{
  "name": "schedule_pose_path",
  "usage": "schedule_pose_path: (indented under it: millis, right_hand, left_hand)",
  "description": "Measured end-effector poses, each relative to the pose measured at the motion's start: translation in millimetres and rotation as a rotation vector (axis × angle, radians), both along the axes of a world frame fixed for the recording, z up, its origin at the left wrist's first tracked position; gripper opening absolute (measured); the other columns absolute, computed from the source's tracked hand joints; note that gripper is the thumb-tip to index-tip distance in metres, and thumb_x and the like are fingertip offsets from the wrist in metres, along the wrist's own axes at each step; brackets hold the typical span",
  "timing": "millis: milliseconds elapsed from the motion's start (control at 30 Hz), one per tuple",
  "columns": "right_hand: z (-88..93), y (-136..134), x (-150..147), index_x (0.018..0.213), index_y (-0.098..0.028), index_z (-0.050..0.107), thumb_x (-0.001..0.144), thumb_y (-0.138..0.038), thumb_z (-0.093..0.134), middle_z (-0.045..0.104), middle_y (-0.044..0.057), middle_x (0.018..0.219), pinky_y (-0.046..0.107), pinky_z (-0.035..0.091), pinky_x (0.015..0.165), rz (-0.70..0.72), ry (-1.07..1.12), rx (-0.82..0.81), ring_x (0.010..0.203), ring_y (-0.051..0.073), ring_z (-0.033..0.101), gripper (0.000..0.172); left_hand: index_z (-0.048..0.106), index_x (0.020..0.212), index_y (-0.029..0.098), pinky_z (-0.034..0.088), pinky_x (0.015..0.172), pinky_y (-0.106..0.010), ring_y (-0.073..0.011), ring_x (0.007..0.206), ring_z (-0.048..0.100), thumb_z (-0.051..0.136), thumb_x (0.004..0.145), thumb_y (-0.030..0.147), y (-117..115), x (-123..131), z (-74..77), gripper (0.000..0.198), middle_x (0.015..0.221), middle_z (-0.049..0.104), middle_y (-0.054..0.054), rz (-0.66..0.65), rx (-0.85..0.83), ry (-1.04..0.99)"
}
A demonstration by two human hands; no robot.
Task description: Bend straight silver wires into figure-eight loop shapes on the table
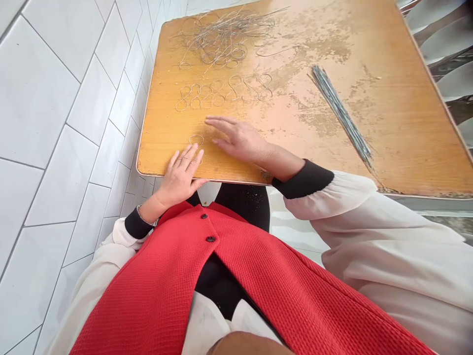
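My left hand [182,170] lies flat at the near edge of the wooden table, fingers stretched out over a thin wire loop [196,138]. The upper curve of that wire shows past the fingertips; the rest is mostly covered. To the right, my right hand [238,138] is held palm down with its fingers apart, nothing in them. It looks slightly blurred, and I cannot tell whether it touches the tabletop. Beyond both hands runs a row of several wires bent into figure-eight shapes [233,88].
A tangled heap of thin wire [225,39] lies at the far left of the table [288,148]. A bundle of straight grey wires [342,116] rests diagonally on the right. The tabletop is worn in patches. A white tiled wall [84,98] stands close on the left.
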State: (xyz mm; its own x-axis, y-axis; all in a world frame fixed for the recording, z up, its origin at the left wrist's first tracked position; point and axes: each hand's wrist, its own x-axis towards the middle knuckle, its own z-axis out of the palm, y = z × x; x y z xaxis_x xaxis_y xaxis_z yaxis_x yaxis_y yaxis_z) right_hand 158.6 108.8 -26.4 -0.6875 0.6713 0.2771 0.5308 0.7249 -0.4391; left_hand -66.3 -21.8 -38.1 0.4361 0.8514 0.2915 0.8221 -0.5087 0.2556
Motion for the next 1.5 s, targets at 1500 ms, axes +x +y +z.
schedule_pose_path:
  millis: [1500]
  right_hand:
    - [-12.6,19,-42,0.157,-0.002,0.043,0.100,-0.065,0.041,0.039,0.026,0.164,0.060,0.032,0.124,0.103,-0.241,0.130,0.153,0.041,0.038,0.085]
  left_hand:
    - [0.036,0.159,0.004,0.020,0.131,-0.059,-0.0306,0.161,0.028,0.043,0.105,0.034,96,-19,36.0,0.062,0.169,0.031,-0.021,0.084,-0.251,0.384]
